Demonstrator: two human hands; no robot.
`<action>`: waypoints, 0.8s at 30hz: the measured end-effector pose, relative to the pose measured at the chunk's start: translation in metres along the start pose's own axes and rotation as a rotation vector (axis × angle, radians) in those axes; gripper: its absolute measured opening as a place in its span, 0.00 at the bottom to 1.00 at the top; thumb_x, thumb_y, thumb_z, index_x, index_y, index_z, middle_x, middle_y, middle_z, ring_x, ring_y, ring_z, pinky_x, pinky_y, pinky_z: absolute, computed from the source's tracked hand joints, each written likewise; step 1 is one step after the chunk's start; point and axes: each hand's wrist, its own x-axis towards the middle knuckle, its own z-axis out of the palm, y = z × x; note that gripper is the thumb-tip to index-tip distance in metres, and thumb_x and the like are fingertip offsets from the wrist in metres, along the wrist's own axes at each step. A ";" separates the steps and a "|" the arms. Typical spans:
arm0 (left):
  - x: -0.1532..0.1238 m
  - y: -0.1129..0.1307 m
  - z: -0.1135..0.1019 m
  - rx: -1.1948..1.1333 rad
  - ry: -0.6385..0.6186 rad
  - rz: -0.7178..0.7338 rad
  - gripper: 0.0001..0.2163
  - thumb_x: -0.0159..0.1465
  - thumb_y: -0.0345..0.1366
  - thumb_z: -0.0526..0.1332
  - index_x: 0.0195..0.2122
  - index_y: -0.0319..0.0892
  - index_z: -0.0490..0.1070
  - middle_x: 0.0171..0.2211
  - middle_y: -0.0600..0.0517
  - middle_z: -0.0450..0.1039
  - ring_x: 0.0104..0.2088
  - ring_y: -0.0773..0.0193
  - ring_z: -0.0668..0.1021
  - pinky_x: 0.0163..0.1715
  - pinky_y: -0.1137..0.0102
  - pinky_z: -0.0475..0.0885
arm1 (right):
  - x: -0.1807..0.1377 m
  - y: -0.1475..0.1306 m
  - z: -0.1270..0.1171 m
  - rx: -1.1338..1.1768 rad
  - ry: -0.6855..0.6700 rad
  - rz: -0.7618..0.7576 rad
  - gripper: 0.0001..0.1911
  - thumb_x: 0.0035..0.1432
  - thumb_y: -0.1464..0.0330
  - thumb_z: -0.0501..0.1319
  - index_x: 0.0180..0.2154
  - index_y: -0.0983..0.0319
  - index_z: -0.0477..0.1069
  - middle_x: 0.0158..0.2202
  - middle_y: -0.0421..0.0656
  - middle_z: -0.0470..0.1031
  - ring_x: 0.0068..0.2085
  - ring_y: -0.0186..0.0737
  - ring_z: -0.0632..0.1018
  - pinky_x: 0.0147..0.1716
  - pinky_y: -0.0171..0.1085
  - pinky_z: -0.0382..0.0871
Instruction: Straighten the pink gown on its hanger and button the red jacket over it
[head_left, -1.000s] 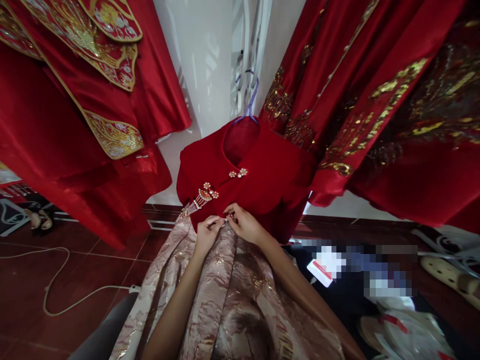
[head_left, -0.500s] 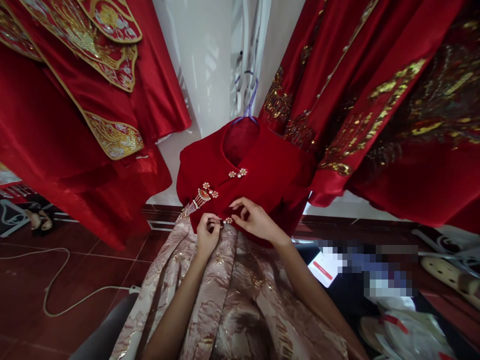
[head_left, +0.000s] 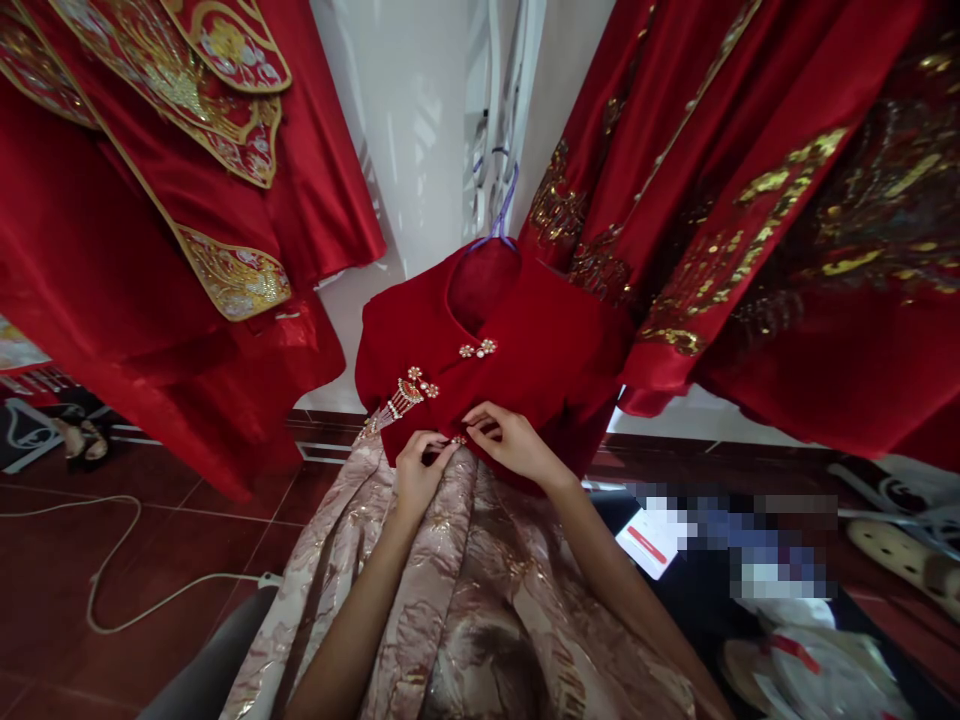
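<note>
A red velvet jacket (head_left: 540, 340) hangs on a purple hanger (head_left: 504, 205) above a pinkish patterned brocade skirt (head_left: 442, 570). Jewelled flower buttons (head_left: 478, 349) fasten its upper front. A beaded tassel ornament (head_left: 405, 397) lies at its left side. Down at the hem, my left hand (head_left: 421, 475) pinches a small flower button (head_left: 457, 440), partly covered by the fingertips. Close on the other side of that button, my right hand (head_left: 514, 445) has thumb and index finger nearly together against the velvet. What lies between those two fingertips is too small to make out.
Red embroidered garments (head_left: 232, 270) hang at left, and sequined red ones (head_left: 750, 230) at right. A lit phone (head_left: 651, 540) lies on a dark surface beside plastic-wrapped items (head_left: 825, 660). A white cable (head_left: 135, 560) crosses the tiled floor.
My left thumb and fingers have moved right, onto the hem's flower button. The right thumb and index finger have drawn closer together beside it.
</note>
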 end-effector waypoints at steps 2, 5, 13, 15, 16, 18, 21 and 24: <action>-0.001 -0.001 0.000 -0.032 0.012 -0.024 0.08 0.56 0.38 0.65 0.34 0.41 0.73 0.32 0.51 0.74 0.31 0.67 0.77 0.34 0.71 0.75 | 0.001 0.005 0.005 0.021 -0.019 0.031 0.09 0.55 0.69 0.58 0.40 0.61 0.69 0.37 0.44 0.76 0.38 0.35 0.78 0.39 0.36 0.74; -0.002 -0.002 0.001 -0.088 0.012 -0.066 0.08 0.56 0.38 0.65 0.33 0.40 0.73 0.32 0.51 0.75 0.32 0.66 0.78 0.35 0.71 0.75 | 0.001 0.009 0.011 0.032 -0.044 0.071 0.11 0.54 0.70 0.60 0.42 0.61 0.69 0.36 0.44 0.76 0.38 0.36 0.78 0.40 0.37 0.75; 0.001 0.000 0.002 -0.182 -0.010 -0.193 0.10 0.55 0.39 0.66 0.36 0.40 0.74 0.33 0.49 0.76 0.31 0.66 0.78 0.34 0.71 0.75 | 0.002 0.010 0.014 0.054 -0.079 0.085 0.11 0.54 0.70 0.60 0.41 0.62 0.70 0.36 0.43 0.77 0.38 0.35 0.78 0.41 0.37 0.75; 0.001 0.001 0.002 -0.153 -0.025 -0.193 0.11 0.54 0.40 0.66 0.36 0.40 0.75 0.33 0.49 0.76 0.32 0.66 0.78 0.34 0.71 0.75 | 0.002 0.010 0.013 0.058 -0.080 0.086 0.11 0.55 0.70 0.60 0.42 0.61 0.70 0.37 0.44 0.77 0.38 0.35 0.78 0.40 0.37 0.75; 0.001 0.001 0.001 -0.146 -0.026 -0.189 0.11 0.54 0.40 0.66 0.36 0.41 0.75 0.33 0.49 0.76 0.32 0.66 0.78 0.34 0.71 0.75 | 0.002 0.010 0.013 0.060 -0.081 0.085 0.11 0.55 0.70 0.60 0.42 0.61 0.70 0.37 0.44 0.77 0.38 0.35 0.78 0.40 0.37 0.75; 0.001 0.000 0.001 -0.149 -0.025 -0.181 0.11 0.54 0.41 0.66 0.35 0.41 0.76 0.33 0.49 0.76 0.32 0.66 0.78 0.34 0.71 0.74 | 0.002 0.010 0.013 0.062 -0.082 0.081 0.10 0.55 0.71 0.59 0.41 0.61 0.70 0.37 0.43 0.77 0.38 0.35 0.78 0.40 0.37 0.75; 0.000 0.000 0.001 -0.178 -0.017 -0.179 0.11 0.54 0.41 0.66 0.34 0.40 0.75 0.32 0.49 0.76 0.32 0.65 0.78 0.34 0.71 0.75 | 0.002 0.009 0.014 0.060 -0.076 0.068 0.10 0.55 0.71 0.58 0.41 0.61 0.70 0.36 0.43 0.77 0.38 0.34 0.78 0.39 0.36 0.75; 0.001 -0.001 0.001 -0.222 -0.010 -0.207 0.12 0.53 0.42 0.67 0.33 0.39 0.75 0.31 0.49 0.76 0.31 0.66 0.78 0.34 0.71 0.75 | 0.002 0.008 0.015 0.062 -0.071 0.058 0.10 0.55 0.71 0.59 0.41 0.61 0.71 0.36 0.43 0.77 0.37 0.34 0.78 0.38 0.36 0.75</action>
